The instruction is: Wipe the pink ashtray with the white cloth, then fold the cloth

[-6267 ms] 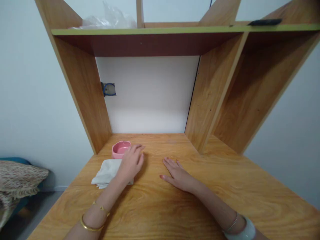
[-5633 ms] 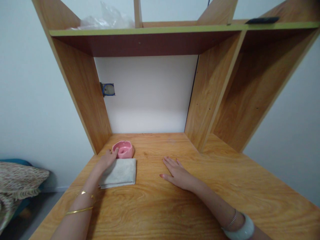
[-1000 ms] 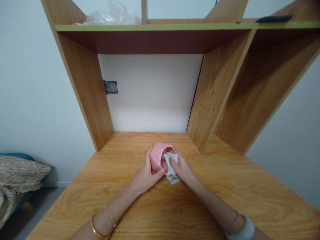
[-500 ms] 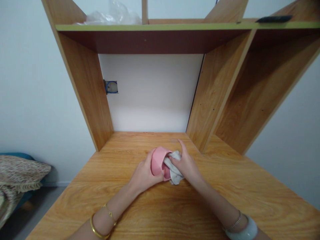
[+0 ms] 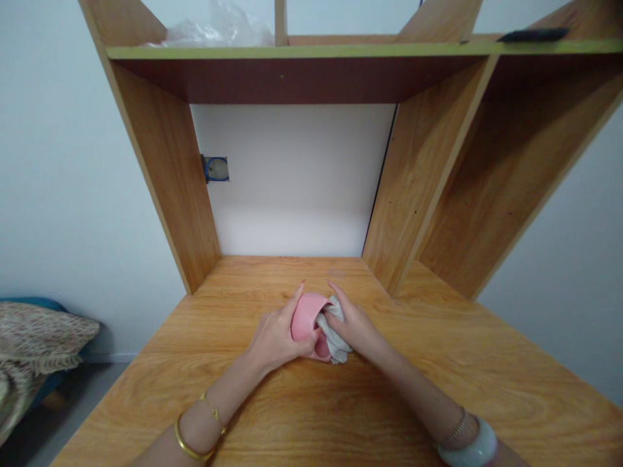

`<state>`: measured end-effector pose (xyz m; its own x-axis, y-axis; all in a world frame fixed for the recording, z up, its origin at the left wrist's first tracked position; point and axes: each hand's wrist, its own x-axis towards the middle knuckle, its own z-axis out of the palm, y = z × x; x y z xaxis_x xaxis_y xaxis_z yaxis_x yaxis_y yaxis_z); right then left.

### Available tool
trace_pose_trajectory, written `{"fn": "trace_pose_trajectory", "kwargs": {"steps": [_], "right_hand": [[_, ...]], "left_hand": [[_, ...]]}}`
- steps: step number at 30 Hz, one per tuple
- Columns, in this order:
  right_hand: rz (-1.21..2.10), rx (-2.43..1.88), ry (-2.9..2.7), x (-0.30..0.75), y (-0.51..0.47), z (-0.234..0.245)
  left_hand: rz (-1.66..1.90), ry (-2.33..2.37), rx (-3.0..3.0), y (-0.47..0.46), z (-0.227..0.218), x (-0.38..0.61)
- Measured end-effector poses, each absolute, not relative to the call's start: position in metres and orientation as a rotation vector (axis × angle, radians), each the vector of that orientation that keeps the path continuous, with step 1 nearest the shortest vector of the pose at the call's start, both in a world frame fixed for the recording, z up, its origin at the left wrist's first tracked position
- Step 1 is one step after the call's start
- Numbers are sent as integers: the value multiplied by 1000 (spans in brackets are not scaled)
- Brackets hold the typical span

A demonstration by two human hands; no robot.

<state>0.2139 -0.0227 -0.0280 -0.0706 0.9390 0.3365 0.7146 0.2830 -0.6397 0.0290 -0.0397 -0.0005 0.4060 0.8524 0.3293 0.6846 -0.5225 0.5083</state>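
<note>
A small pink bowl (image 5: 305,316) is tipped on its side just above the wooden desk (image 5: 341,402), its mouth facing right. My left hand (image 5: 272,334) is wrapped round the bowl's outside, index finger pointing up along its rim. My right hand (image 5: 354,324) presses a crumpled white cloth (image 5: 332,332) into the bowl's mouth, fingers closed on the cloth. Part of the cloth hangs below the bowl.
A wooden hutch rises behind the desk, with a green-edged shelf (image 5: 311,50) carrying a clear plastic bag (image 5: 214,29) and a dark flat object (image 5: 528,34). A side compartment (image 5: 491,175) opens at right. A wall socket (image 5: 214,168) and a patterned fabric (image 5: 39,344) are at left.
Since the earliest frames the bowl and cloth left the desk's left side for the middle, each in a hand. In the last second the cloth hand shifted round inside the tipped bowl.
</note>
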Motion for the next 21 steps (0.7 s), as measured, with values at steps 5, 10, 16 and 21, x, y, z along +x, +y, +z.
{"fn": "trace_pose_trajectory", "kwargs": {"steps": [5,10,16,21], "right_hand": [[468,-1375,-1754,216,-19,-37],[490,-1382,-1551,215,-15,-41],[552,-1329,-1502,213,-14,-39],[597,-1440,-1494,210,-16,-30]], "left_hand": [[956,1261,2205,-36,-7,27],[1002,1109,2039,-32,-19,31],[1061,959,2007,-35,-22,38],[989,1097,2030,-37,-13,37]]}}
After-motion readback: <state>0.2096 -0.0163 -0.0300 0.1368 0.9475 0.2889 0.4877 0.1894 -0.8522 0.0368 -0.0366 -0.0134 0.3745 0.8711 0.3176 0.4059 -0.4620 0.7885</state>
